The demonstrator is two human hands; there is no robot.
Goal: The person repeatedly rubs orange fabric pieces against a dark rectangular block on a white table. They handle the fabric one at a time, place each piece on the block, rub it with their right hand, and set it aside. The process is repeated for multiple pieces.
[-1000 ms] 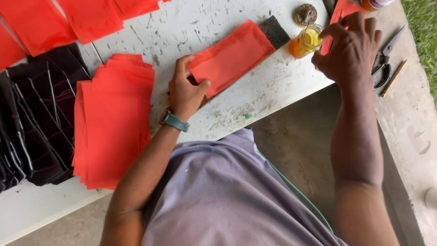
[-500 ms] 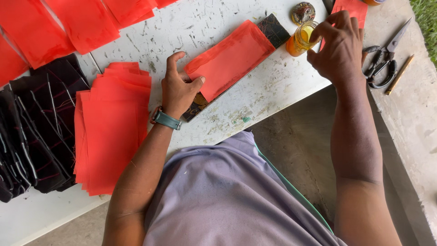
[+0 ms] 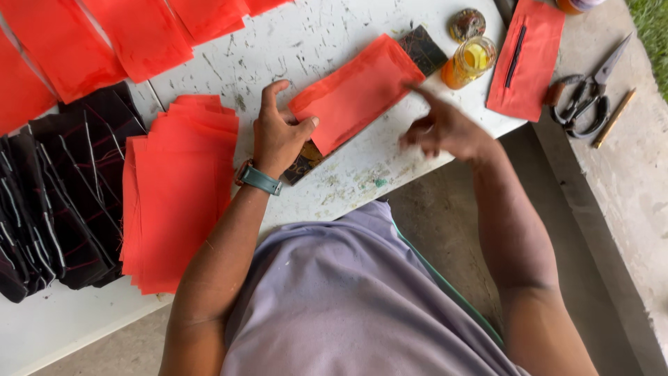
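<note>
My left hand [image 3: 278, 136] presses its thumb on the near left end of a red paper sheet [image 3: 355, 94] that lies over a dark rectangular piece [image 3: 424, 49] on the white table [image 3: 306, 35]. My right hand [image 3: 445, 129], blurred by motion, hovers over the sheet's right end with its index finger stretched toward the paper; it holds nothing. A small jar of yellow-orange liquid [image 3: 467, 61] stands just beyond the sheet.
A stack of red sheets [image 3: 177, 191] lies left of my left hand, with dark folded pieces [image 3: 56, 202] beside it. More red sheets [image 3: 125, 35] lie at the back. Another red sheet with a thin stick [image 3: 525, 56], scissors [image 3: 588, 97] and a pencil [image 3: 612, 118] sit at right.
My right hand has left the jar at the back right and swung left and nearer, down over the red sheet. My left hand stays on the sheet's end.
</note>
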